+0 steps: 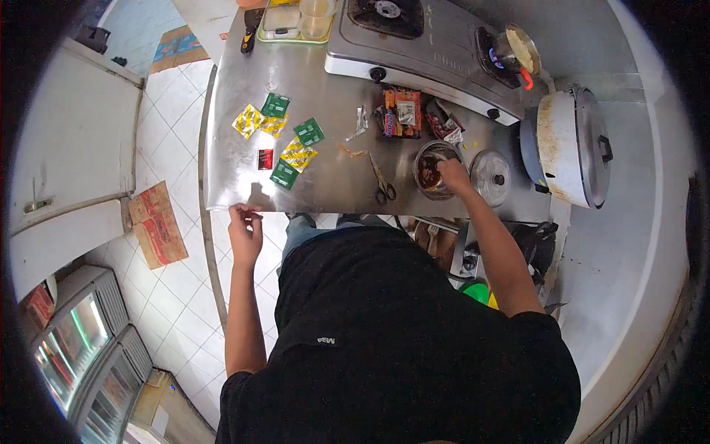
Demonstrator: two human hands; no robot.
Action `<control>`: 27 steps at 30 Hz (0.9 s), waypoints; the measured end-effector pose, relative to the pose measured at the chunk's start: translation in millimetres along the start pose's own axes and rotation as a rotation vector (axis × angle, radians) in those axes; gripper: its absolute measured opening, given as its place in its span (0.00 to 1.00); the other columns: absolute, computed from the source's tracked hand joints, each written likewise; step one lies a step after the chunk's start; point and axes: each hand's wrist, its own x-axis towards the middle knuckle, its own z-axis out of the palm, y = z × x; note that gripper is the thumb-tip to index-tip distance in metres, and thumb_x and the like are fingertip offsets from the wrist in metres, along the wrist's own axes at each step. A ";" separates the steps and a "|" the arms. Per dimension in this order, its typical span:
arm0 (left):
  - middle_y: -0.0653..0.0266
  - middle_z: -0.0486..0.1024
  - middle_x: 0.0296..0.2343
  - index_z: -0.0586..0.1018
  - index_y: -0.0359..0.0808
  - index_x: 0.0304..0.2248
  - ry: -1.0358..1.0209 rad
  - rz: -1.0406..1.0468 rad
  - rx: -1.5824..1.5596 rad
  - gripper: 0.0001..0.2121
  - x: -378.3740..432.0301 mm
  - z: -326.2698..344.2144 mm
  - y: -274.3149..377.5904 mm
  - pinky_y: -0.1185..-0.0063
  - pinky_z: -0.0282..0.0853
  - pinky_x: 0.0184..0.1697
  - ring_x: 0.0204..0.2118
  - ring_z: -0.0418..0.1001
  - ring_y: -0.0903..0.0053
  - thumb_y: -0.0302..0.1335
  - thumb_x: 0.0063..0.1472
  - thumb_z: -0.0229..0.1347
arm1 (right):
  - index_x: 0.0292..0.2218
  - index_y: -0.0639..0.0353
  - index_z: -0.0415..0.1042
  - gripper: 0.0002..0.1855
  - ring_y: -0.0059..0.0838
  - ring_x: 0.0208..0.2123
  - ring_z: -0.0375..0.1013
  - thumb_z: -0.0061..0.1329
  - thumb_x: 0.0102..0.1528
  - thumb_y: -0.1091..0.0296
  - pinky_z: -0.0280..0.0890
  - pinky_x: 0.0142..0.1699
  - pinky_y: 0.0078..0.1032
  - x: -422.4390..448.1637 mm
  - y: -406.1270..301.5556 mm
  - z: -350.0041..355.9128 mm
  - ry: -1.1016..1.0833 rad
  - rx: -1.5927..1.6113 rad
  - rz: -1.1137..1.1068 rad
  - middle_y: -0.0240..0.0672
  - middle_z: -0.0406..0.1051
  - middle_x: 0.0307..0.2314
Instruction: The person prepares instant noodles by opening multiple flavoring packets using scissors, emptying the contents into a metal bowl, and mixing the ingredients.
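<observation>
My right hand (455, 175) is over the rim of a round metal bowl (420, 191) that holds a dark red-brown sauce or paste; its fingers look closed together, and whether they grip a utensil cannot be told. My left hand (245, 225) is at the front edge of the steel counter, fingers curled and apart, with nothing visible in it. Scissors (383, 186) lie left of the bowl. Behind it are an opened orange-and-black food packet (403, 114) and a dark red packet (442, 122). A metal lid (491, 176) with a black knob lies to the right.
Green sachets (309, 131), yellow-striped sachets (299, 155) and a red sachet (265, 159) lie on the left of the counter (333, 194). A gas stove (432, 55) stands behind, its right burner lit under a small pan (521, 50). A large lidded pot (563, 147) stands at right.
</observation>
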 end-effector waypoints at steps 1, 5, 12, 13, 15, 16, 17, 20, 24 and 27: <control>0.56 0.80 0.33 0.65 0.33 0.40 -0.002 0.004 0.050 0.09 5.7 3.5 3.4 0.80 0.72 0.29 0.30 0.79 0.75 0.15 0.62 0.50 | 0.29 0.70 0.73 0.20 0.60 0.36 0.74 0.37 0.61 0.61 0.66 0.42 0.52 0.6 2.2 2.9 -0.004 -0.017 -0.011 0.60 0.73 0.30; 0.52 0.78 0.34 0.70 0.30 0.39 -0.006 -0.017 0.171 0.10 29.5 25.1 16.1 0.71 0.72 0.38 0.35 0.77 0.63 0.22 0.60 0.57 | 0.29 0.64 0.74 0.08 0.49 0.34 0.77 0.46 0.56 0.70 0.72 0.39 0.46 -0.2 -0.1 8.0 0.020 -0.139 -0.078 0.48 0.75 0.27; 0.45 0.70 0.44 0.70 0.31 0.47 0.073 0.189 0.553 0.27 55.5 79.0 0.6 0.61 0.66 0.48 0.46 0.69 0.48 0.34 0.52 0.66 | 0.35 0.69 0.76 0.20 0.63 0.37 0.73 0.41 0.61 0.59 0.66 0.46 0.52 -11.6 -0.1 3.9 -0.049 0.157 0.159 0.58 0.74 0.32; 0.46 0.70 0.42 0.69 0.32 0.48 0.086 0.148 0.568 0.30 58.7 86.5 14.0 0.60 0.68 0.47 0.46 0.70 0.49 0.37 0.50 0.67 | 0.36 0.69 0.76 0.21 0.63 0.38 0.73 0.41 0.62 0.58 0.66 0.46 0.52 -11.5 15.2 7.9 -0.028 0.072 0.079 0.58 0.75 0.33; 0.48 0.71 0.41 0.70 0.32 0.48 0.057 0.063 0.658 0.31 65.8 94.0 33.7 0.59 0.70 0.43 0.44 0.72 0.50 0.38 0.48 0.68 | 0.39 0.69 0.75 0.21 0.63 0.39 0.73 0.40 0.64 0.57 0.67 0.46 0.52 -4.1 26.6 -0.3 0.099 0.140 0.154 0.58 0.75 0.35; 0.49 0.71 0.40 0.70 0.33 0.48 0.040 0.059 0.703 0.31 68.3 92.2 21.3 0.60 0.71 0.42 0.42 0.73 0.50 0.37 0.47 0.69 | 0.41 0.69 0.74 0.21 0.62 0.40 0.73 0.39 0.65 0.57 0.67 0.47 0.51 2.8 12.3 -32.2 0.202 0.300 0.295 0.59 0.75 0.35; 0.48 0.71 0.40 0.70 0.33 0.47 0.028 0.040 0.709 0.30 71.0 94.4 17.0 0.60 0.71 0.42 0.41 0.74 0.50 0.37 0.47 0.69 | 0.43 0.69 0.73 0.21 0.62 0.40 0.74 0.39 0.65 0.57 0.68 0.47 0.51 4.5 4.7 -56.3 0.305 0.460 0.451 0.59 0.75 0.35; 0.48 0.72 0.41 0.72 0.35 0.44 -0.001 -0.024 0.683 0.28 74.5 93.4 15.1 0.61 0.72 0.42 0.41 0.74 0.49 0.36 0.46 0.70 | 0.46 0.67 0.72 0.23 0.58 0.42 0.74 0.40 0.65 0.53 0.67 0.48 0.50 45.1 20.7 -77.2 0.357 0.383 0.429 0.57 0.75 0.38; 0.51 0.76 0.32 0.77 0.33 0.37 -0.080 0.039 0.602 0.22 90.6 88.3 -3.8 0.61 0.71 0.42 0.40 0.75 0.52 0.33 0.45 0.70 | 0.46 0.63 0.73 0.22 0.56 0.42 0.74 0.42 0.64 0.52 0.66 0.47 0.49 58.8 -5.2 -88.1 0.613 0.211 0.423 0.56 0.75 0.36; 0.49 0.78 0.32 0.80 0.30 0.33 -0.075 -0.012 0.439 0.19 87.7 85.5 0.4 0.63 0.71 0.42 0.38 0.76 0.53 0.33 0.44 0.71 | 0.42 0.61 0.73 0.16 0.52 0.38 0.74 0.49 0.60 0.57 0.68 0.44 0.46 45.5 -62.6 -101.6 0.774 0.394 0.174 0.51 0.74 0.34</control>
